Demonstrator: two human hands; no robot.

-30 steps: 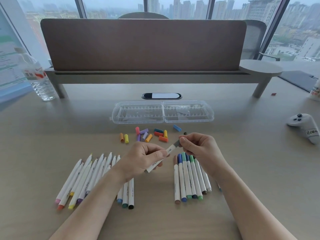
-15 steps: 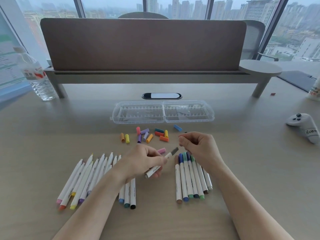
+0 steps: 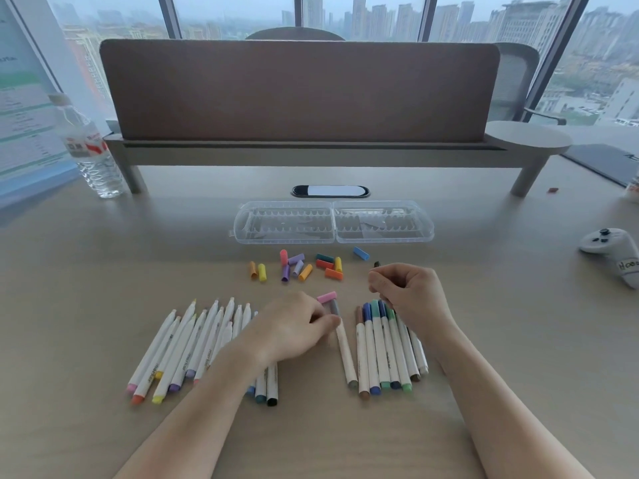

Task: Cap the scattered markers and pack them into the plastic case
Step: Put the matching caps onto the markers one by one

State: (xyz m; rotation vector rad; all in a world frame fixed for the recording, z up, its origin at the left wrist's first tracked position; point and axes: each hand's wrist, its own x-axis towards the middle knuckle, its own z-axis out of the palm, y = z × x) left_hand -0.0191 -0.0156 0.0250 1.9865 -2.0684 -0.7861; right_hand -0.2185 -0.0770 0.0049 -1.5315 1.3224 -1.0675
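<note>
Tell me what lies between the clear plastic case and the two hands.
In the head view, loose coloured caps lie scattered on the table between the plastic case and the left hand and right hand.

My desk is pale wood-grain laminate, matt. At twelve o'clock the case is clear glossy plastic with ribbed slots. The markers have smooth white plastic barrels; the loose caps are matt coloured plastic. The divider looks like brown felt. At ten o'clock, a clear ridged plastic bottle.
</note>
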